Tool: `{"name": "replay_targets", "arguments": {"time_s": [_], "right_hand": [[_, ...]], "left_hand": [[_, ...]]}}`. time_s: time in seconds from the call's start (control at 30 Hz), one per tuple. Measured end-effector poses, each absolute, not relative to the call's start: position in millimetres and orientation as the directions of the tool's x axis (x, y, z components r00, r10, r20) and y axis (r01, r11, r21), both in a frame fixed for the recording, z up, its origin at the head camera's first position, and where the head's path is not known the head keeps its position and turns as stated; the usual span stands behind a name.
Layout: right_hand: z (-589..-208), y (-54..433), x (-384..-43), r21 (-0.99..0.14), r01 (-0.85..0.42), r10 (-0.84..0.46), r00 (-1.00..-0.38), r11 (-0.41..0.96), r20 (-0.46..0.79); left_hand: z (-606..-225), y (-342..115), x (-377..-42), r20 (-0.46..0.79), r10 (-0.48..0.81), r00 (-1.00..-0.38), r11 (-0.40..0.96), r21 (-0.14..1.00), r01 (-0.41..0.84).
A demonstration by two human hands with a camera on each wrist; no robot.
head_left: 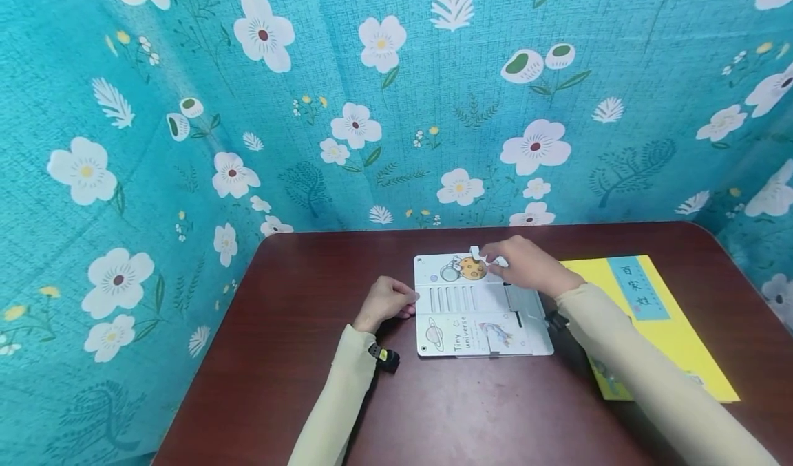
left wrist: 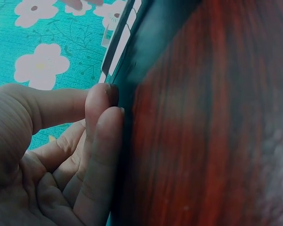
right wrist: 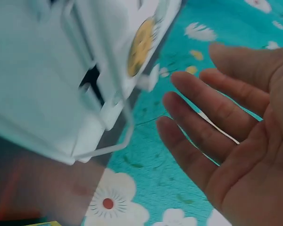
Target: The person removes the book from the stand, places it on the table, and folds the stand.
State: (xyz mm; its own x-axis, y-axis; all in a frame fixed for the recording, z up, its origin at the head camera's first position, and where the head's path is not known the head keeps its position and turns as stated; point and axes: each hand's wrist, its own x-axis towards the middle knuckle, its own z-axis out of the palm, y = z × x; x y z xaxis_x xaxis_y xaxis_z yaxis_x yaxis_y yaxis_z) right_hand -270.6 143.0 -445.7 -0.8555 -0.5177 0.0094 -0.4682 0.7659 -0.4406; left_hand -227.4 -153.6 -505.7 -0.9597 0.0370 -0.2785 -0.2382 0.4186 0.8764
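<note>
A white folding book stand (head_left: 442, 342), printed with planets, an astronaut and "Tiny universe", lies on the table. My left hand (head_left: 385, 301) pinches its left edge between thumb and fingertips; the left wrist view shows these fingers (left wrist: 101, 127) at the edge of the thin board. Over the stand's far side reaches my right hand (head_left: 523, 263), near a small white clip (head_left: 475, 252) on the top edge. In the right wrist view the right hand (right wrist: 236, 127) has its fingers spread and loosely bent, apart from the clip (right wrist: 150, 79). A bent wire bracket (right wrist: 122, 113) crosses the stand's back panel.
On the right of the dark red wooden table (head_left: 297, 314) lies a yellow book or folder (head_left: 675, 342) with a blue label, partly under the right forearm. A blue flowered cloth (head_left: 396, 108) hangs behind the table and along its left side.
</note>
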Motion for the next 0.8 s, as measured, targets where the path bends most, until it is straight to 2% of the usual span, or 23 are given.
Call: {"name": "replay_targets", "arguments": {"time_s": [0.23,0.37,0.5,0.8], "right_hand": [[-462,144,-316,-0.485,-0.402,-0.481,-0.875,0.777,-0.046],[-471,143,-332,-0.504,-0.433,-0.523,-0.851,0.747,-0.045],[-478,141,-339,-0.499,-0.452,-0.541,-0.840,0.740,-0.042],[-487,135,-342,-0.503,-0.407,-0.507,-0.858,0.762,-0.075]], "left_hand": [[-508,-153,-228,-0.284,0.040,-0.958,0.411,0.879,-0.244],[-511,-153,-229,-0.309,0.056,-0.949,0.368,0.890,-0.268],[-512,-152,-230,-0.327,0.058,-0.943,0.354,0.890,-0.287],[-513,-152,-231,-0.351,0.020,-0.936,0.334,0.885,-0.325]]}}
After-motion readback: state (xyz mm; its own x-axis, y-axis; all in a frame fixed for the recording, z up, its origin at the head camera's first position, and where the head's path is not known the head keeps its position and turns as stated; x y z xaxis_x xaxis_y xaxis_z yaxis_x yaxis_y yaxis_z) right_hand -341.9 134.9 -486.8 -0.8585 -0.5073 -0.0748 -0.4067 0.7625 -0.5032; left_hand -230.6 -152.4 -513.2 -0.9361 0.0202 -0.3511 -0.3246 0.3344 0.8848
